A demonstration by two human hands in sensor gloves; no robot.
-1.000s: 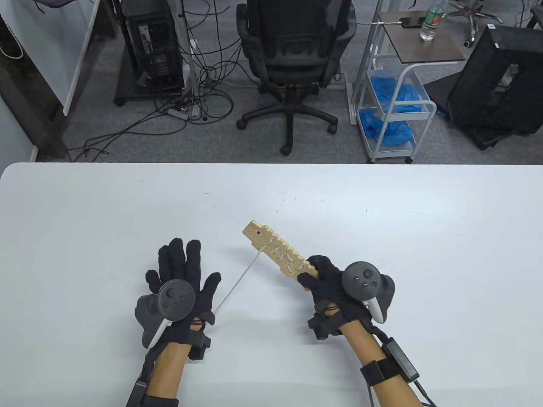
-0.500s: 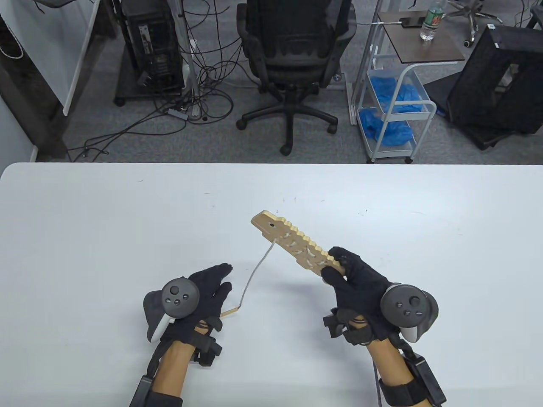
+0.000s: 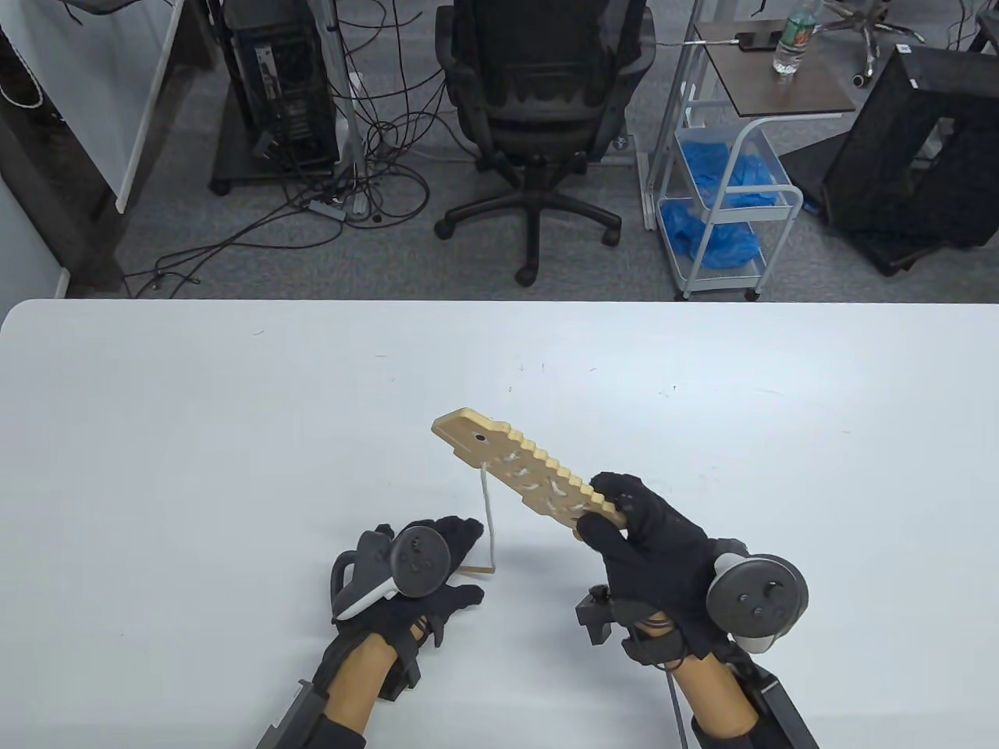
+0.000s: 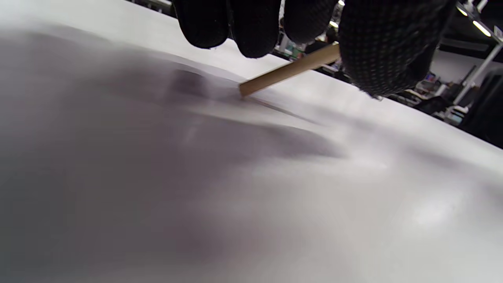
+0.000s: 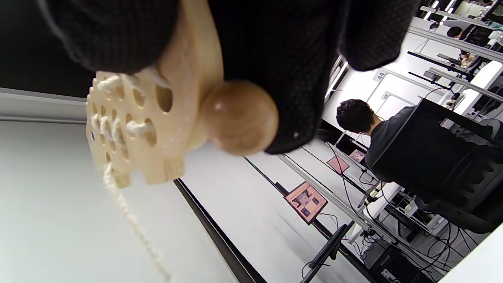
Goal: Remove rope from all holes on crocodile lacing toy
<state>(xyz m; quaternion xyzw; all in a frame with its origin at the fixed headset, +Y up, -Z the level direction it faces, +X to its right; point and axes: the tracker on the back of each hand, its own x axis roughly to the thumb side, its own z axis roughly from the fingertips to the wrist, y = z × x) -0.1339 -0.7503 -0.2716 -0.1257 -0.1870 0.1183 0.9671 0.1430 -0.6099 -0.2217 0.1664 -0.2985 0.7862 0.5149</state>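
While still laced: one crocodile (image 3: 524,473), one rope (image 3: 488,515).

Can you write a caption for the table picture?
Right hand lifts the wooden crocodile; left hand pinches the rope's stick.

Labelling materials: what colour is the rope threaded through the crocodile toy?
White, or off-white, rope; clearest in the right wrist view.

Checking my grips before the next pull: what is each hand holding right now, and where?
Right hand grips the crocodile toy at its tail end. Left hand pinches the rope's wooden needle near one end.
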